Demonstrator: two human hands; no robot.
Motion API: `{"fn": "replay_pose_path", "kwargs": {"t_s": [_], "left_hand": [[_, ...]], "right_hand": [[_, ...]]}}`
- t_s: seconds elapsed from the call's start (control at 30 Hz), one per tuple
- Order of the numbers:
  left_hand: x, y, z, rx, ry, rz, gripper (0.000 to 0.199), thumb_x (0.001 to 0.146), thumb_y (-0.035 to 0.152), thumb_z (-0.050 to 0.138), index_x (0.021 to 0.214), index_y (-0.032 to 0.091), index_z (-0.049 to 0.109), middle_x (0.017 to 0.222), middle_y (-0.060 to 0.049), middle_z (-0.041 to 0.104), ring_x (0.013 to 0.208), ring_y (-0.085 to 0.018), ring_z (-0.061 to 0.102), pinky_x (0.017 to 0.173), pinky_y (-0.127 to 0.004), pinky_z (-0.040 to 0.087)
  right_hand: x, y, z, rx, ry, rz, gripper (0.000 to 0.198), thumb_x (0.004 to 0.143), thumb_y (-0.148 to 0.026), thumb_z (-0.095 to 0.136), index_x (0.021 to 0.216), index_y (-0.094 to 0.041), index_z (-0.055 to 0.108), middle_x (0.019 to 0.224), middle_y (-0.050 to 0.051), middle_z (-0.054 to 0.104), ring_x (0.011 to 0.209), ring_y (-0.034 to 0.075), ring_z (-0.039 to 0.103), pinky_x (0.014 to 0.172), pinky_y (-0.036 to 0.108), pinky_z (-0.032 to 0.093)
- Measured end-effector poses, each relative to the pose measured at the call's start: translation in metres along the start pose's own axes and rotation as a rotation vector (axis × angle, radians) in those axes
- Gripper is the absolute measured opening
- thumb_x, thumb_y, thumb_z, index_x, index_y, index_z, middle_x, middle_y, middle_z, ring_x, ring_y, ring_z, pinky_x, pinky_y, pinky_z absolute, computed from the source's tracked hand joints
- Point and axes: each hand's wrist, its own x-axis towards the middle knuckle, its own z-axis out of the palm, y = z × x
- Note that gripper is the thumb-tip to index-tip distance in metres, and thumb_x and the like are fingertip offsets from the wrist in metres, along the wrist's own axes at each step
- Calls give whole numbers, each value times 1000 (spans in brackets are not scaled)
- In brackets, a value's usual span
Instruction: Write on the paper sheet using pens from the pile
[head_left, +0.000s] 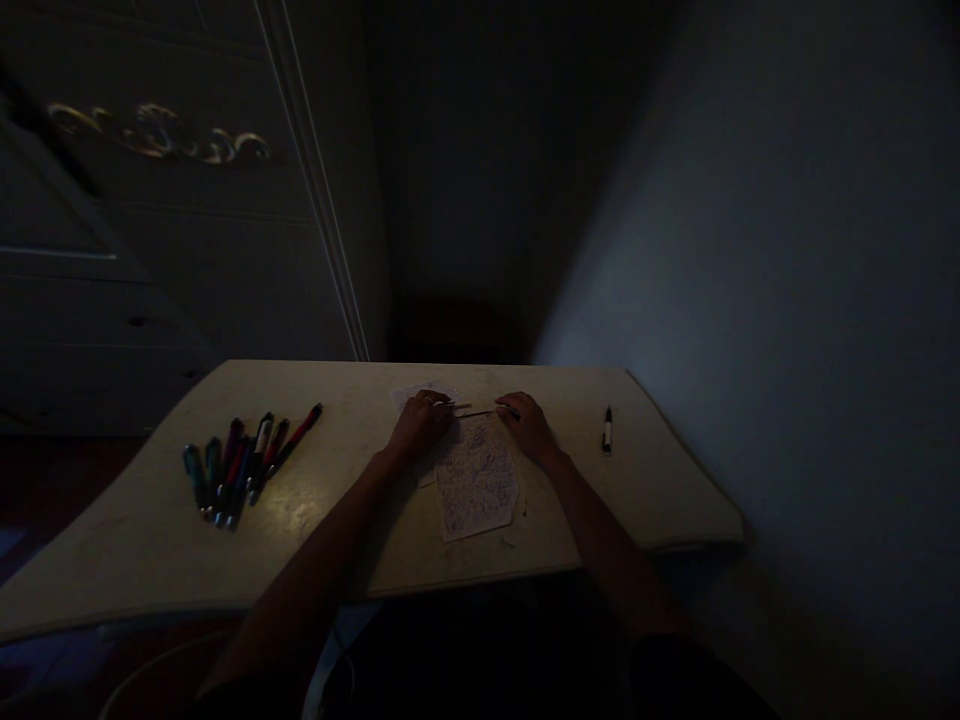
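In the head view both my hands are over the far middle of the table. My left hand (421, 422) has its fingers drawn together around a small slim piece; what it is stays too dark to tell. My right hand (527, 425) pinches a dark pen part at its fingertips. Between the hands runs a thin dark rod (475, 414), like a pen refill, reaching the right fingers. Below them lies a sheet of paper (480, 480) covered in dense scribbles. Another marked paper (427, 388) is partly hidden behind my left hand.
Several pens (240, 465) lie bunched on the left of the table (337, 400). A single black and white pen (607, 432) rests on the right. A wall (787, 300) stands close on the right, and a cabinet with ornate trim (157, 135) at the left.
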Motion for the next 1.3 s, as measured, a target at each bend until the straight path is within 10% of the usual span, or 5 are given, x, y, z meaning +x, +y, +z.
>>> {"fn": "replay_pose_path", "kwargs": {"t_s": [0.9, 1.3], "left_hand": [[3, 19, 0, -230, 182, 3, 11, 89, 26, 63, 91, 22, 73, 102, -8, 71, 101, -22, 62, 90, -41, 53], [4, 21, 3, -7, 118, -31, 26, 87, 30, 63, 108, 22, 74, 140, -13, 55, 131, -33, 46, 104, -52, 43]], "right_hand": [[0, -14, 4, 27, 14, -121, 12, 88, -25, 67, 94, -26, 76, 116, 9, 62, 112, 25, 57, 100, 44, 47], [8, 9, -13, -86, 250, -38, 11, 86, -20, 66, 86, -24, 76, 110, 9, 64, 106, 26, 57, 97, 45, 46]]}}
